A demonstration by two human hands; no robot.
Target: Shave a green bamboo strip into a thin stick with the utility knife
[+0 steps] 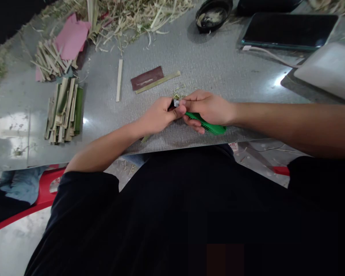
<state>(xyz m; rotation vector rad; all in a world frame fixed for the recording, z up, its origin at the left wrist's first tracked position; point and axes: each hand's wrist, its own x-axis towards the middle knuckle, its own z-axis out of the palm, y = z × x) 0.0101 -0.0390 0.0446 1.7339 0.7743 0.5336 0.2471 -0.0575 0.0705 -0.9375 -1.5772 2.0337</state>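
Observation:
Near the table's front edge my two hands meet. My right hand (208, 109) is closed round a green-handled knife (214, 127), its ridged handle sticking out below the palm toward the right. A small silvery metal part (176, 103) shows between the fingertips of both hands. My left hand (159, 115) is closed on a thin bamboo strip (145, 138), whose end pokes out under the wrist; most of it is hidden by the fingers. Fine shavings (178, 95) lie just beyond the fingertips. Behind them a brown sandpaper piece (146, 78) rests against another bamboo strip (161, 81).
A pale strip (119, 80) lies left of centre. Stacked bamboo strips (63, 111), a pink paper (71, 36) and shorter sticks (50, 59) are at left. Shavings (126, 19) heap at the back, near a black bowl (214, 17). A cabled phone (290, 30) lies right.

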